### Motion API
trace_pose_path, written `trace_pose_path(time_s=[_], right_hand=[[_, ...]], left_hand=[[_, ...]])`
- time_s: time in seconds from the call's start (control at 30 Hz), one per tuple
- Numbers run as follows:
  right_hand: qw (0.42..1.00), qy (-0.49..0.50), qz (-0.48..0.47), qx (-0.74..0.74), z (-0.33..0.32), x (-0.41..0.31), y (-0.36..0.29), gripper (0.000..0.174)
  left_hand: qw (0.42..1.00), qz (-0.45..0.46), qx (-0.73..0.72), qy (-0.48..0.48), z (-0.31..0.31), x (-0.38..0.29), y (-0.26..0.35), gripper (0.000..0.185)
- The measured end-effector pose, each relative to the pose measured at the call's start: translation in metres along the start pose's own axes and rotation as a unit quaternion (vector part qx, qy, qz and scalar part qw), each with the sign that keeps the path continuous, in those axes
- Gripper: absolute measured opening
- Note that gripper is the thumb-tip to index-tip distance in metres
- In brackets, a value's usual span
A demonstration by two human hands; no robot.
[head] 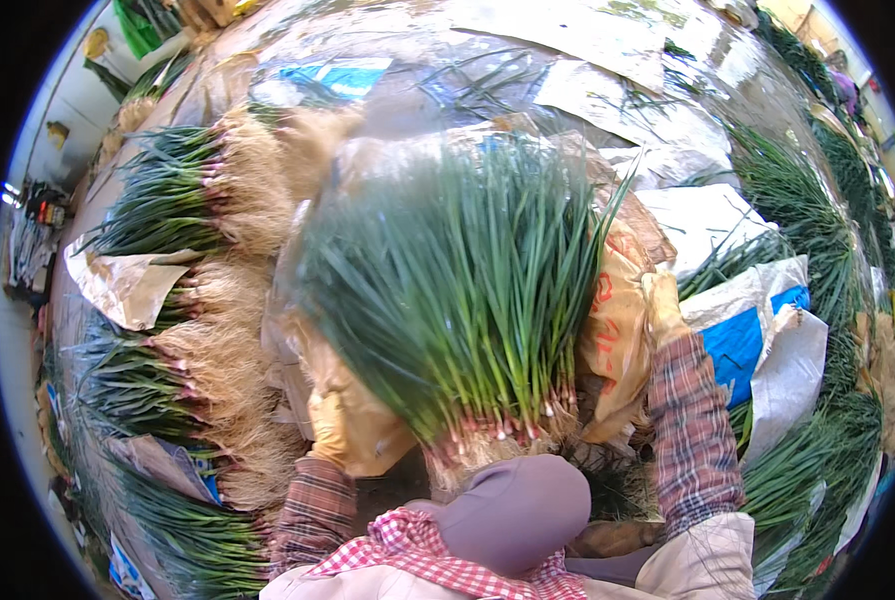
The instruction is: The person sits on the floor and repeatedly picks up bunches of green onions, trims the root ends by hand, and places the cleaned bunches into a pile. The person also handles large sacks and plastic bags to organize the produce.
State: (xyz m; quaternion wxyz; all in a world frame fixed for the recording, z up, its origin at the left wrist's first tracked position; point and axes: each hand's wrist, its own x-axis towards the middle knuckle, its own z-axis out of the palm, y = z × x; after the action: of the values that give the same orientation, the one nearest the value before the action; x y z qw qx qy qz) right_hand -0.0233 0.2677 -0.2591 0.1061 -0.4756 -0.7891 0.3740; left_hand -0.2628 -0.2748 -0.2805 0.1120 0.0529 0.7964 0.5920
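Note:
A large bunch of spring onions (485, 292) lies before me, green leaves pointing away and pale roots (470, 454) towards my bent knee (522, 510). Under and around it is a brown wrapping sheet (616, 330) with red writing. My left hand (330, 429), in a yellow glove, grips the sheet's near left part (378, 442). On the far right side my right hand (663, 298), also gloved, holds the sheet's edge. Both hands are beside the bunch, apart from the leaves. The fingers are partly hidden, and the left leaves are blurred.
Several bunches of spring onions (169, 187) lie stacked at the left, roots (248, 187) facing inward. More green bunches (800, 195) line the right side. A white and blue sack (744, 349) is beside my right forearm. White sheets (620, 97) and loose leaves (470, 79) cover the floor ahead.

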Motion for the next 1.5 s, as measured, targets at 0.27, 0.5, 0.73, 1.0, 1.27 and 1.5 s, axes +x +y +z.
trace_pose_path(time_s=[0.27,0.5,0.73,1.0,1.27,1.5], right_hand=[[0.950,-0.025,-0.172,0.260,0.112,-0.118,-0.103,0.023],[0.944,-0.166,-0.038,0.284,0.121,-0.096,-0.084,0.032],[0.969,-0.239,0.034,0.056,0.142,-0.081,-0.139,0.090],[0.963,-0.190,0.019,0.190,0.157,-0.104,-0.143,0.070],[0.868,-0.189,-0.017,0.459,0.136,-0.198,-0.126,0.037],[0.833,-0.210,-0.124,0.496,0.091,-0.229,-0.103,0.036]], left_hand=[[0.884,-0.120,-0.374,-0.256,0.127,-0.041,0.119,0.010],[0.946,0.224,0.023,-0.233,0.258,-0.054,0.100,0.025],[0.942,0.172,0.090,-0.273,0.282,-0.054,0.025,0.051],[0.835,0.089,0.143,-0.524,0.144,-0.071,0.107,0.063],[0.812,-0.382,-0.338,-0.284,0.122,0.097,0.008,0.048],[0.917,-0.310,-0.195,-0.157,0.142,0.146,-0.027,0.050]])
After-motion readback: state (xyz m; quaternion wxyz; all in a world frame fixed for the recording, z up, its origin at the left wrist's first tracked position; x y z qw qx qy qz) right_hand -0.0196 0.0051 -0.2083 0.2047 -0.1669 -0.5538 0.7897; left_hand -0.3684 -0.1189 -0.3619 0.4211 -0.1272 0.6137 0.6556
